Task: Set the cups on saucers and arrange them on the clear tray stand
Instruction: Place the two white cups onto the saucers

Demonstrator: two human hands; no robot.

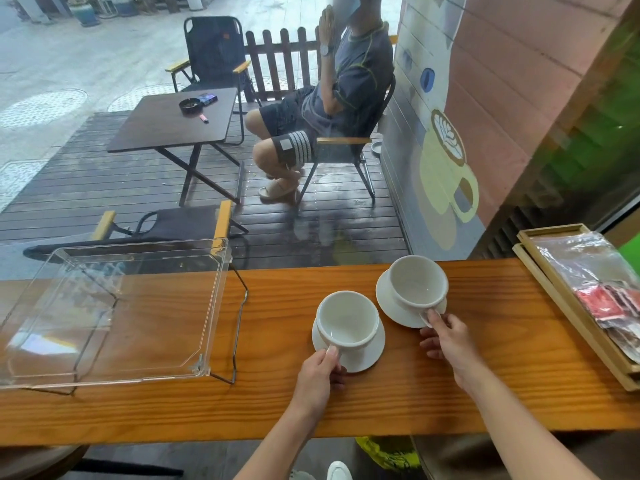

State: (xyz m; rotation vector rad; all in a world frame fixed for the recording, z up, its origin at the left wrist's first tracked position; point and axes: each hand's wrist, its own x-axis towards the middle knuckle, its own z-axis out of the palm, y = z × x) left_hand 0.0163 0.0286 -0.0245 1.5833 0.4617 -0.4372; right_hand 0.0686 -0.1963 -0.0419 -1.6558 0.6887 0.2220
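Note:
Two empty white cups stand on white saucers on the wooden counter. The near cup (pixel 348 319) sits on its saucer (pixel 370 351), and my left hand (pixel 320 374) pinches its handle. The far cup (pixel 417 281) rests on the second saucer (pixel 389 303), with my right hand (pixel 450 344) gripping its handle from the near side. The clear tray stand (pixel 114 313), a transparent square tray on a thin wire frame, stands to the left with nothing on it, a short gap from the near saucer.
A wooden box (pixel 568 306) with plastic-wrapped packets lies at the counter's right end. Beyond the counter's far edge is a window; outside, a person sits on a folding chair (pixel 349 157) by a dark table (pixel 173 119).

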